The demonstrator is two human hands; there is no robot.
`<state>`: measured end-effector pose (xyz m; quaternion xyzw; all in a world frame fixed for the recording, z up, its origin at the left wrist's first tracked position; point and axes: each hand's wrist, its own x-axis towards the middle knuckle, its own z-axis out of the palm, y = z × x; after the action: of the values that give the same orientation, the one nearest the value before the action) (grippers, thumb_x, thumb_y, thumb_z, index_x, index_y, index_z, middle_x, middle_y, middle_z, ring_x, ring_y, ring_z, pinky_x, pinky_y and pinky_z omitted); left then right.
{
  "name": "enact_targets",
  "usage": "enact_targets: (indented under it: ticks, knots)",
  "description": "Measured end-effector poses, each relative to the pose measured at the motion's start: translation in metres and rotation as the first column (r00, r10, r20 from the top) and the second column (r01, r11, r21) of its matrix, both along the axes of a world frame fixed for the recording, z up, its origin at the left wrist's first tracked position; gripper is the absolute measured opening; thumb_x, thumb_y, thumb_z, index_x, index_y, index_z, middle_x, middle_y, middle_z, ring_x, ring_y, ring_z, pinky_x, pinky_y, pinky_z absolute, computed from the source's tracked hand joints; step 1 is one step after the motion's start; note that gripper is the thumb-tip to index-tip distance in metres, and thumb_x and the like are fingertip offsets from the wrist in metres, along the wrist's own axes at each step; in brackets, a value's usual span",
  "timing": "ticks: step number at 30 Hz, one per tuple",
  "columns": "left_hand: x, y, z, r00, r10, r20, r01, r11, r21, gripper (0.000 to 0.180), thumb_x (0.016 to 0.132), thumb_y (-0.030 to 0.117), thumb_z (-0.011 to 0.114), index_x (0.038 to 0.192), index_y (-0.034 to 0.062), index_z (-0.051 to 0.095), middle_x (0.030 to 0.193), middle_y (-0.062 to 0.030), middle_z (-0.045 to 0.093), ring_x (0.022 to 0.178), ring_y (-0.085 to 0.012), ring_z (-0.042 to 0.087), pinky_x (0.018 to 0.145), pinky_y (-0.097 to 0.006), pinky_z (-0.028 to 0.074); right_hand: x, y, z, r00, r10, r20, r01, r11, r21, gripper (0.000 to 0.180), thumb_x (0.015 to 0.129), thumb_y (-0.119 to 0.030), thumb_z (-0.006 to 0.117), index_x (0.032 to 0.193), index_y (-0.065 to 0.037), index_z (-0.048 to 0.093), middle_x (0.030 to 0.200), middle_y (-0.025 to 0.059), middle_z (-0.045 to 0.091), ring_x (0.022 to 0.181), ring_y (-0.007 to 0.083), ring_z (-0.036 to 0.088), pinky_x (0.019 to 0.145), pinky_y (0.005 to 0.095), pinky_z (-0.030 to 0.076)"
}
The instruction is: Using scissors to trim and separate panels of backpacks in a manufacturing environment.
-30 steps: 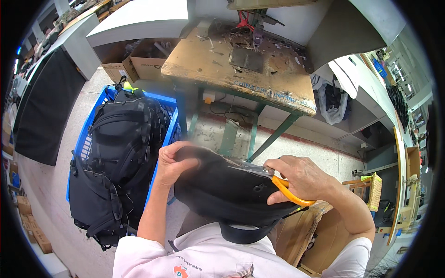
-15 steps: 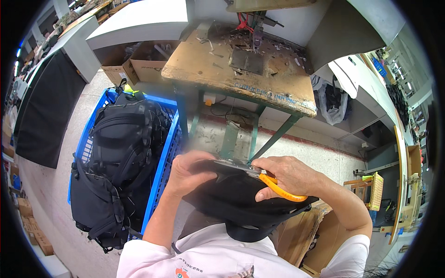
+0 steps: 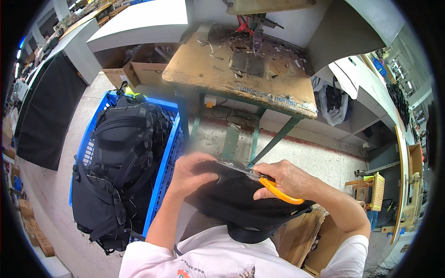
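My right hand (image 3: 288, 178) is wrapped round a pair of scissors (image 3: 281, 191) with orange handles. Their metal blades point left along the upper edge of a black fabric piece (image 3: 227, 194), which lies across my lap. At that edge's left end, my left hand (image 3: 191, 175) pinches the fabric between thumb and fingers, close to the blade tips. Below them the fabric bunches into a dark, rounded fold. Whether the blades have fabric between them cannot be made out.
To my left stands a blue plastic crate (image 3: 160, 185) with black backpacks (image 3: 125, 134) piled in it. A worn wooden workbench (image 3: 199, 65) with green legs stands ahead, scraps on its top. Cardboard (image 3: 296, 236) lies by my right side. Open cardboard boxes (image 3: 148, 62) sit at the back left.
The right hand has shifted slightly, and the orange handles look closer together. The left hand keeps its pinch on the fabric with hardly any movement.
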<state>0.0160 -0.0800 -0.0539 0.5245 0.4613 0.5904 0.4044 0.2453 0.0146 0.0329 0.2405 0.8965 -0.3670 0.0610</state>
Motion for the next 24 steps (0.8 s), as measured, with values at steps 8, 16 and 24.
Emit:
enact_targets:
  ticks: [8, 16, 24]
  knots:
    - [0.0019, -0.0006, 0.0002, 1.000, -0.004, 0.006, 0.004, 0.999, -0.036, 0.031, 0.061, 0.003, 0.073, 0.090, 0.0009, 0.060, 0.084, -0.0053, 0.063, 0.078, -0.0118, 0.057, 0.072, -0.024, 0.044, -0.0020, -0.0051, -0.0005, 0.999, -0.003, -0.038, 0.005, 0.997, 0.072, 0.055, 0.074, -0.056, 0.055, 0.094, -0.006, 0.051, 0.078, 0.0151, 0.060, 0.072, 0.0303, 0.061, 0.063, 0.0379, 0.048]
    - [0.0014, 0.0000, -0.0028, 0.994, -0.022, 0.108, 0.031, 0.997, -0.075, 0.031, 0.063, 0.003, 0.073, 0.091, 0.0010, 0.060, 0.085, -0.0051, 0.062, 0.080, -0.0115, 0.056, 0.073, -0.024, 0.044, -0.0050, -0.0047, -0.0020, 0.998, -0.048, 0.048, 0.050, 0.998, -0.042, 0.061, 0.072, -0.060, 0.054, 0.098, -0.005, 0.051, 0.081, 0.0168, 0.060, 0.077, 0.0313, 0.060, 0.064, 0.0383, 0.048]
    - [0.0010, 0.0006, -0.0006, 0.998, -0.035, 0.046, 0.038, 0.996, -0.081, 0.031, 0.064, 0.004, 0.073, 0.092, 0.0008, 0.059, 0.086, -0.0054, 0.062, 0.082, -0.0121, 0.056, 0.075, -0.024, 0.043, -0.0081, -0.0084, -0.0041, 0.998, -0.065, -0.001, 0.065, 0.998, 0.018, 0.063, 0.071, -0.060, 0.055, 0.098, -0.003, 0.051, 0.083, 0.0180, 0.060, 0.077, 0.0337, 0.059, 0.066, 0.0398, 0.047]
